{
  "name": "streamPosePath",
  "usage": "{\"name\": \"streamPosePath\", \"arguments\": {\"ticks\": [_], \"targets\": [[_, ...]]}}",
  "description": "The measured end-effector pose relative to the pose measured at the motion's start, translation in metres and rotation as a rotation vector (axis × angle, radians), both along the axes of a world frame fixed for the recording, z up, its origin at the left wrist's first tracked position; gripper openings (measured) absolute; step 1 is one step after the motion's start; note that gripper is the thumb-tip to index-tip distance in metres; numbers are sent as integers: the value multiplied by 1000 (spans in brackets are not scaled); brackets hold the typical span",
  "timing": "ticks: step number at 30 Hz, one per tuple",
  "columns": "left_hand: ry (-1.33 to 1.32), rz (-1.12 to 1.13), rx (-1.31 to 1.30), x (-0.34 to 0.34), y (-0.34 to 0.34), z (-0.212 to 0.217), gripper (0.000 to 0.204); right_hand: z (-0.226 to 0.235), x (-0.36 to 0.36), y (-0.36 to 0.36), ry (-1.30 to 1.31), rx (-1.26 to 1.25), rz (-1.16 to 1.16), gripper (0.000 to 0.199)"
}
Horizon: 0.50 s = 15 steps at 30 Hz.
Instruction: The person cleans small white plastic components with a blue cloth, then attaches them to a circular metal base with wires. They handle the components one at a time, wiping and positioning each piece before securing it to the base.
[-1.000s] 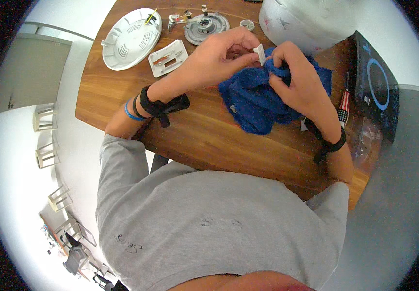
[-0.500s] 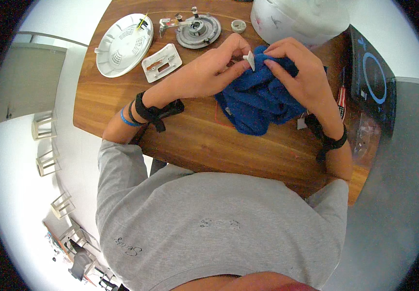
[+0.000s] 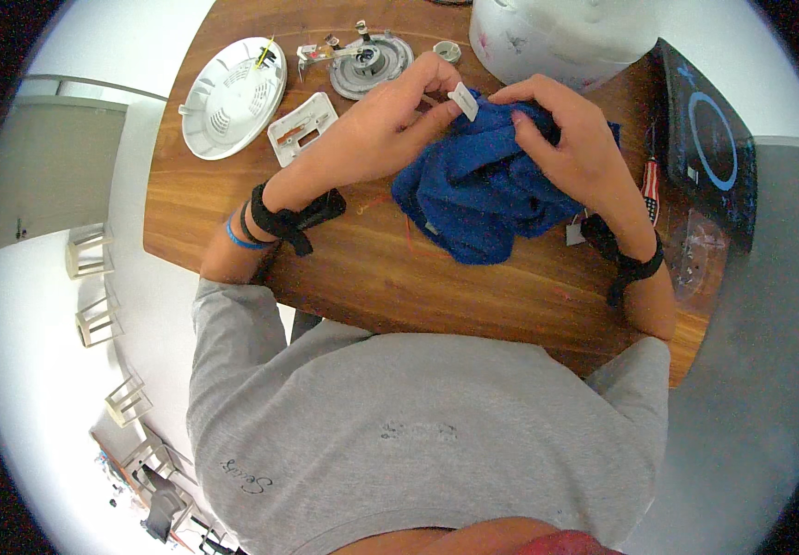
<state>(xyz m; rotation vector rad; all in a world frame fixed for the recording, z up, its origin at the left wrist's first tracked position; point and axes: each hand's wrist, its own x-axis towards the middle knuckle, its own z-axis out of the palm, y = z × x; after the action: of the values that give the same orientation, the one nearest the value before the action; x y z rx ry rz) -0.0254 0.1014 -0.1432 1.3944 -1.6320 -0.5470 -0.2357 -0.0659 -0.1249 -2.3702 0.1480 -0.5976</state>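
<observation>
My left hand is closed, pinching a small white plastic piece by its stem between thumb and fingers. The flat, narrow head of that piece stands over the upper edge of a bunched blue cloth. To the right, my right hand grips a fold of the cloth between thumb and fingers, a little apart from the white piece. The rest of the cloth lies crumpled on the table under and between my hands.
Beyond my left forearm lie a white slotted plastic panel, a round white vented base and a grey metal disc with a bracket. A large white pot-shaped housing stands behind the cloth; a black cooktop and patterned-handle tool are at right.
The white piece has shifted slightly left and turned, showing more of its flat face. My right fingers have moved a little away from it, still on the cloth.
</observation>
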Motion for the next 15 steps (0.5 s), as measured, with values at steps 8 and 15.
{"name": "streamPosePath", "arguments": {"ticks": [8, 15], "targets": [[-231, -111, 214, 1, -10, 47, 19, 4, -2, -3, -43, -20, 31, 20], [-382, -156, 133, -3, -20, 58, 26, 3, -5, 2, -22, 132, -15, 20]]}}
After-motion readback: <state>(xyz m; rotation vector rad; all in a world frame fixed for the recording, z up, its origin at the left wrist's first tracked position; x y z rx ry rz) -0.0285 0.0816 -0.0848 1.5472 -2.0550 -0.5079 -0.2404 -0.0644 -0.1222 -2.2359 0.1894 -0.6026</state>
